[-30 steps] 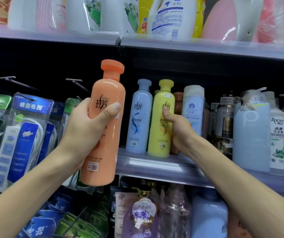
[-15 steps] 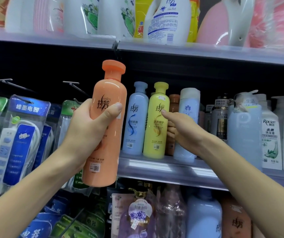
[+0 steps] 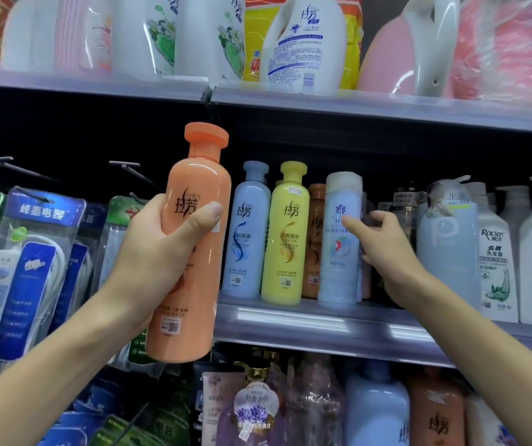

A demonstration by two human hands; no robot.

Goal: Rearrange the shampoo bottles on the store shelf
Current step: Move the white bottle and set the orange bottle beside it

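One orange bottle (image 3: pixel 190 252) clamped in left hand (image 3: pixel 158 252)'s grip; right hand (image 3: pixel 383 249) spread beside one pale-blue bottle (image 3: pixel 340 239).

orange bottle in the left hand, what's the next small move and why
Probably close the right hand on the pale blue bottle and slide it right. The left hand holds the orange bottle off the shelf, and the front row, blue bottle and yellow bottle, shows no open slot for it.

Packaged power strips (image 3: pixel 23 278) hang from pegs at left; above, white refill pouches (image 3: pixel 161 37) stand beside a yellow bag (image 3: pixel 253 56); a pink plastic item (image 3: pixel 383 59) sits farther right.
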